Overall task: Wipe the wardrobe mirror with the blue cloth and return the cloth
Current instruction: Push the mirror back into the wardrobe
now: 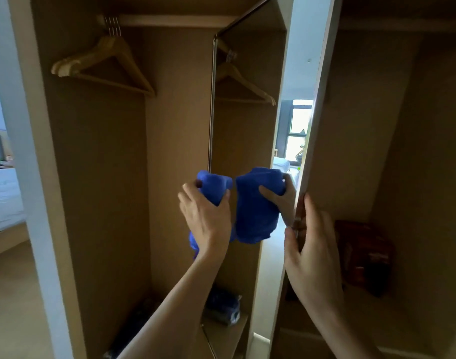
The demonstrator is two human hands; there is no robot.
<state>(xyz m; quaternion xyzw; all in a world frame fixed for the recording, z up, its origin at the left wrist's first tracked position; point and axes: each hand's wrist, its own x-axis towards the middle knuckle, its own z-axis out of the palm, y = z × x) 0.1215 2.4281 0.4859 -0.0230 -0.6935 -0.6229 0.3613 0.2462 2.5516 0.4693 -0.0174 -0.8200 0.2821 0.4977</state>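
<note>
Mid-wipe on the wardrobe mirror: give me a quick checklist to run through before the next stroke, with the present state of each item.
1. Blue cloth gripped in the left hand: ok, the fingers are wrapped around it.
2. Cloth pressed on the mirror: ok, it meets its own reflection at the glass.
3. Mirror door steadied: ok, the right hand holds the door's edge.
4. Stroke path upward: ok, nothing shows against the glass; the wooden hangers hang back on the rail.
5. Smears remaining on the glass: cannot tell from this angle.
6. Place to return the cloth: cannot tell, none is evident.
</note>
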